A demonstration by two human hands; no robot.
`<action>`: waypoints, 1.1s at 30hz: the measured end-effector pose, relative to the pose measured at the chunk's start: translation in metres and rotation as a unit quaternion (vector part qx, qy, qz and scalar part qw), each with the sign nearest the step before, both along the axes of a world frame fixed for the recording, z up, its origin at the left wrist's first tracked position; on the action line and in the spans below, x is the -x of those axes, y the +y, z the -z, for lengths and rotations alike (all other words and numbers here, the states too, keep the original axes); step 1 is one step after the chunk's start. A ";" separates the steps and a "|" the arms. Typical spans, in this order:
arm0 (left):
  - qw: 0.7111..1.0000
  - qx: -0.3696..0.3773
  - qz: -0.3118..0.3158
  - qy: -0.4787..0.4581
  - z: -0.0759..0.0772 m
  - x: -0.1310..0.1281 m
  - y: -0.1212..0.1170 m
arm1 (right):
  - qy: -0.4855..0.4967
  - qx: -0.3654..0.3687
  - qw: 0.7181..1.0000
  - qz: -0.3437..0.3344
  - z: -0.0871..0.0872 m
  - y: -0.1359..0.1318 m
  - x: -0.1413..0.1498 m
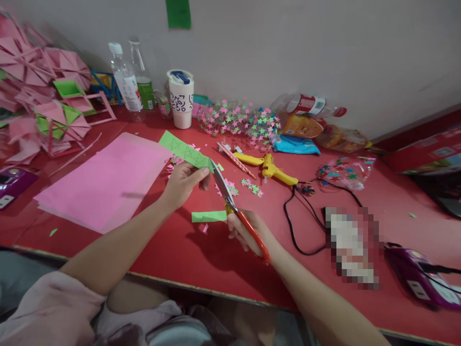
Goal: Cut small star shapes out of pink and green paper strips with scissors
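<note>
My left hand (183,181) pinches one end of a green paper strip (183,150) marked with pencil lines, held above the red table (201,250). My right hand (248,230) grips red-handled scissors (230,202), whose blades point up and meet the strip's near end beside my left fingers. A short green offcut (208,216) lies flat on the table just left of my right hand. Small pink and green scraps lie under the strip.
A stack of pink paper sheets (104,185) lies at left, folded pink and green paper shapes (46,91) behind it. Bottles (126,81), a white cup (181,98), paper stars (241,120), a yellow glue gun (277,172) with black cord and a purple device (421,278) surround the work spot.
</note>
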State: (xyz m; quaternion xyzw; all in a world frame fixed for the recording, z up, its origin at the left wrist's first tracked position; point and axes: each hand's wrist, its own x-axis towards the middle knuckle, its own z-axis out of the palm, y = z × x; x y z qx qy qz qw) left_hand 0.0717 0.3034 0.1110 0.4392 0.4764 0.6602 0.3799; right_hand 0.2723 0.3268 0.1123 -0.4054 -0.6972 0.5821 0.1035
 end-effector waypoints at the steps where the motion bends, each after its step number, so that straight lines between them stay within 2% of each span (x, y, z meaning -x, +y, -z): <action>1: 1.000 0.000 -0.001 0.001 0.000 0.000 0.000 | 0.001 -0.003 1.000 0.000 0.000 0.000 0.000; 12: 0.999 0.012 -0.005 -0.045 -0.006 0.005 0.000 | -0.012 -0.004 1.000 0.010 -0.005 0.000 0.002; 18: 0.997 0.017 -0.027 -0.076 -0.007 0.007 0.000 | -0.029 -0.028 0.999 0.009 -0.001 0.001 0.002; 24: 0.997 0.025 0.028 -0.066 -0.006 0.001 0.000 | -0.019 -0.048 0.998 0.023 0.003 0.001 0.001; 30: 0.994 0.010 -0.018 -0.106 -0.008 0.002 0.000 | -0.043 -0.073 0.996 0.005 0.004 0.002 0.002; 33: 0.996 0.003 -0.029 -0.088 -0.008 0.005 0.001 | -0.041 -0.085 0.996 -0.003 0.005 0.002 0.002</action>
